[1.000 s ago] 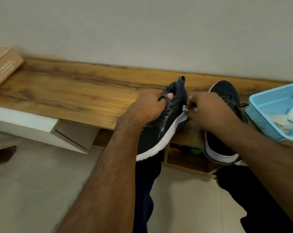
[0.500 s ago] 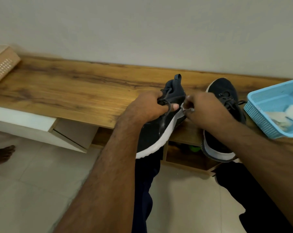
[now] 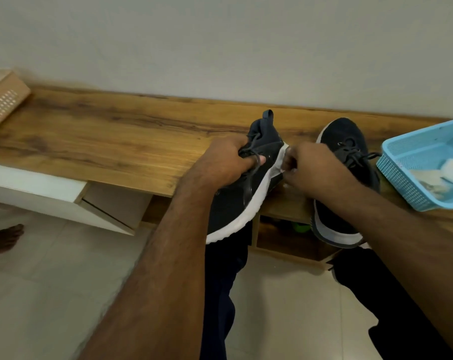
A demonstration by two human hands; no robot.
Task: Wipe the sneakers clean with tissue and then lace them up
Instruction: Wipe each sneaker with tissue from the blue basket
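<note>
My left hand (image 3: 228,162) grips a dark sneaker (image 3: 235,203) with a white sole, holding it tilted on its side over the bench's front edge. My right hand (image 3: 308,170) pinches a small white tissue (image 3: 281,171) against the white sole near the heel. The tissue is mostly hidden by my fingers. A second dark sneaker (image 3: 342,141) stands on the wooden bench (image 3: 111,136) just right of my right hand, its laces loose; my right forearm covers its middle.
A light blue plastic basket (image 3: 402,172) with white tissues in it sits at the bench's right end. A tan perforated box (image 3: 1,102) stands at the far left. Below the bench are a white drawer unit (image 3: 51,196) and tiled floor. A bare foot (image 3: 4,237) shows at the left edge.
My right hand has slid the tissue a little along the white sole towards the heel. My left hand keeps its hold on the sneaker, and the view has shifted slightly.
</note>
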